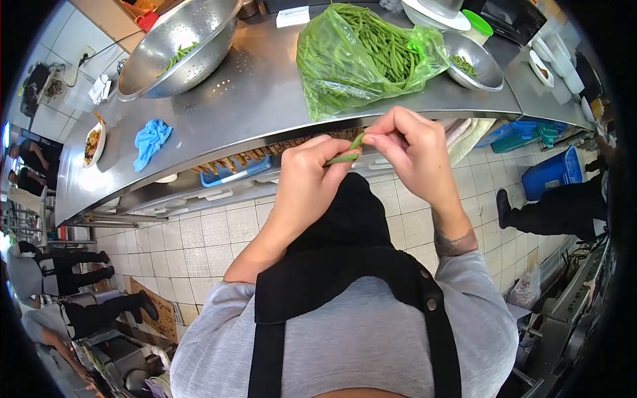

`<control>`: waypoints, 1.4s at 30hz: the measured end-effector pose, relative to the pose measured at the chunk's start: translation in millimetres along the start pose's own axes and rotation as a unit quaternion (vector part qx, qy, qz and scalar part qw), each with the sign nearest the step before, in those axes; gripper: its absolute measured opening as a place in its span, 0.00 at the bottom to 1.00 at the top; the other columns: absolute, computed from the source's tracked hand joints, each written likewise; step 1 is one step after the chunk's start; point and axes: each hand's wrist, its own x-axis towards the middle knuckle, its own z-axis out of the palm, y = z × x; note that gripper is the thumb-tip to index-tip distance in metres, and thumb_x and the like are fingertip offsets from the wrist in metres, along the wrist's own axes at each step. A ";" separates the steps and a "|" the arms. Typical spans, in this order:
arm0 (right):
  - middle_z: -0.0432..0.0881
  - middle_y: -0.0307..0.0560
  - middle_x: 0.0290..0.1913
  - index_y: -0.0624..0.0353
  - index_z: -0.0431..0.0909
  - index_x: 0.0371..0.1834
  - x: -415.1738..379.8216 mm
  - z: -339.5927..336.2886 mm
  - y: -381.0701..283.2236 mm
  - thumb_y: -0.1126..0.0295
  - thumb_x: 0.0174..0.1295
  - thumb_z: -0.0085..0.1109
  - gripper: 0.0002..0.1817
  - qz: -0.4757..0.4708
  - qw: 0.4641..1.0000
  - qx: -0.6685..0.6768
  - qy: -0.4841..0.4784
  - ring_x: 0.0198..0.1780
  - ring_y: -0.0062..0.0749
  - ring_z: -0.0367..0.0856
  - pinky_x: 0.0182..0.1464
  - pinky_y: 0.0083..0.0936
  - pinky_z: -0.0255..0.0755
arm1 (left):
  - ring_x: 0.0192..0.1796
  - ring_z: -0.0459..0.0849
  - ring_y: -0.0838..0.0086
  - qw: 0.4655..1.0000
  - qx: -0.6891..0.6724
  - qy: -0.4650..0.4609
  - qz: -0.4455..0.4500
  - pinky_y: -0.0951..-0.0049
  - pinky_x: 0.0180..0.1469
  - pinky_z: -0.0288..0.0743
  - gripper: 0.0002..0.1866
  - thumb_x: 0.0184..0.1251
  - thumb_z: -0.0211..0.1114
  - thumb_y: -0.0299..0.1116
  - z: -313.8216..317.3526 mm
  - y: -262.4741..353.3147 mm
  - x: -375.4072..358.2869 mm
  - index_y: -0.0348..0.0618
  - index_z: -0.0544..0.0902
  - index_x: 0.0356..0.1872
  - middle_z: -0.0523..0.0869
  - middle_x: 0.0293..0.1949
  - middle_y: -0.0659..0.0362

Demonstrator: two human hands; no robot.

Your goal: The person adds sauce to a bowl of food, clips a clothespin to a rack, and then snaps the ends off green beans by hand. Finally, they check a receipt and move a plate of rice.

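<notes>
In front of my apron, my left hand (308,169) is closed around a green bean (342,159), which sticks out past the fingertips. My right hand (415,149) pinches the tip of a second bean length (357,140) that angles up from the left fingers. Both hands meet just off the counter's front edge. Beyond them on the steel counter lies a green plastic bag (338,93), opened to show a heap of whole green beans (385,50). Right of the bag, a metal bowl (491,69) holds small green bits. A large colander (209,56) at the left contains some beans.
A blue cloth (153,137) and a white dish of food (94,144) are on the counter's left part. Below it, a blue basket (235,172) sits on a shelf. A blue bin (553,174) and a person's leg (544,215) are at right; other people stand at left.
</notes>
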 end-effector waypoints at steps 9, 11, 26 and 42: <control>0.77 0.35 0.28 0.60 0.74 0.39 -3.6 25.5 38.5 0.71 0.66 0.54 0.05 0.172 0.906 0.386 -0.030 0.25 0.12 0.66 0.24 0.12 0.60 | 0.22 0.68 0.88 0.886 -0.408 0.052 -0.216 0.84 0.23 0.59 0.07 0.68 0.60 0.29 2.0 -17.4 0.3 0.36 0.83 0.36 0.77 0.21 0.66; 0.76 0.35 0.28 0.60 0.74 0.40 -5.7 28.0 40.8 0.70 0.67 0.54 0.05 0.199 0.887 0.413 -0.050 0.25 0.11 0.65 0.24 0.11 0.58 | 0.21 0.65 0.89 0.853 -0.464 0.087 -0.224 0.87 0.23 0.55 0.09 0.70 0.58 0.31 -4.4 -23.8 1.0 0.36 0.83 0.35 0.77 0.22 0.67; 0.75 0.38 0.28 0.64 0.76 0.37 -30.1 41.3 51.7 0.71 0.65 0.56 0.06 0.313 0.702 0.631 -0.105 0.23 0.11 0.61 0.23 0.09 0.53 | 0.25 0.71 0.86 0.913 -0.361 0.132 -0.138 0.85 0.26 0.62 0.09 0.71 0.57 0.29 7.9 -21.0 -10.1 0.33 0.82 0.39 0.82 0.30 0.58; 0.75 0.40 0.46 0.57 0.75 0.51 -111.6 89.4 122.8 0.63 0.61 0.55 0.17 0.321 0.819 0.475 -0.003 0.45 0.22 0.76 0.43 0.19 0.71 | 0.41 0.76 0.58 0.966 -0.191 -0.111 0.136 0.63 0.44 0.71 0.06 0.57 0.60 0.27 20.7 -10.3 -22.7 0.39 0.74 0.34 0.77 0.31 0.53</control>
